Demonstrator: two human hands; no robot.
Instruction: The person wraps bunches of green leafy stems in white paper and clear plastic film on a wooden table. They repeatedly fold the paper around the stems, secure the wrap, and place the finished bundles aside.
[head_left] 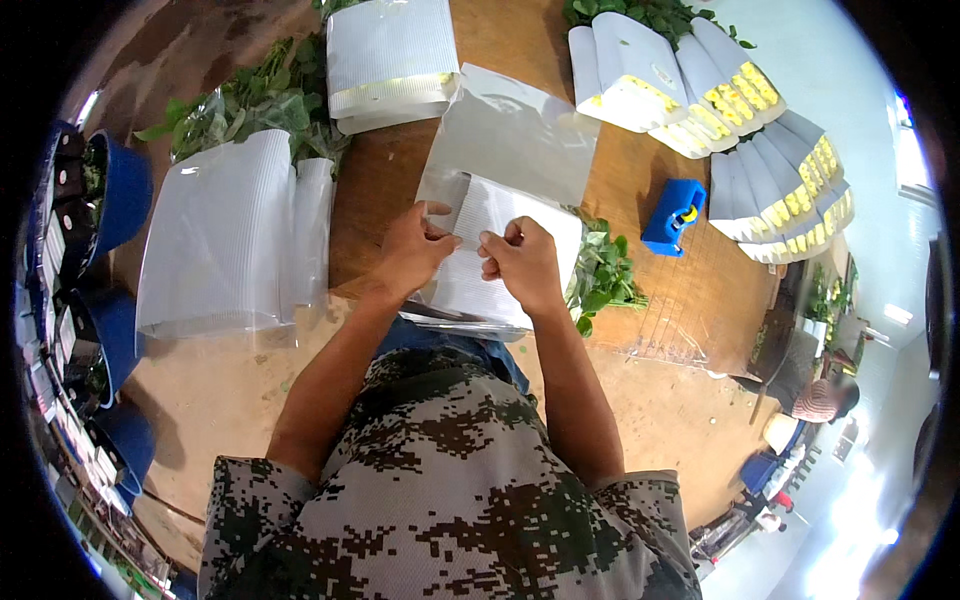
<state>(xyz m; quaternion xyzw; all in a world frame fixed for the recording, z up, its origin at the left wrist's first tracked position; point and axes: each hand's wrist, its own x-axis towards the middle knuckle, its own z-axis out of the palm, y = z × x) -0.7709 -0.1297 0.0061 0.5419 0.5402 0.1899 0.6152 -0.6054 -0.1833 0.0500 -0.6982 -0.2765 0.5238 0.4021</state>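
A white corrugated wrapper [500, 283] lies before me, folded around a bundle whose green leaves [605, 268] stick out on the right. My left hand [412, 252] is over the wrapper's left edge, thumb and index finger apart, and no held thing shows in it. Close by on the right, my right hand [524, 262] is above the wrapper with its fingers curled and pinched together. Whatever it may grip is too small to make out. A clear plastic sheet [515, 130] stretches out under the wrapper and beyond it on the brown table [390, 160].
A blue tape dispenser [672, 218] stands on the right. Wrapped bunches with yellow heads [745, 95] are stacked at the far right. White corrugated sheets [220, 240] and a wrapped bundle [392, 60] lie left and far. Blue tubs [125, 190] line the left side. Another person [815, 400] is at far right.
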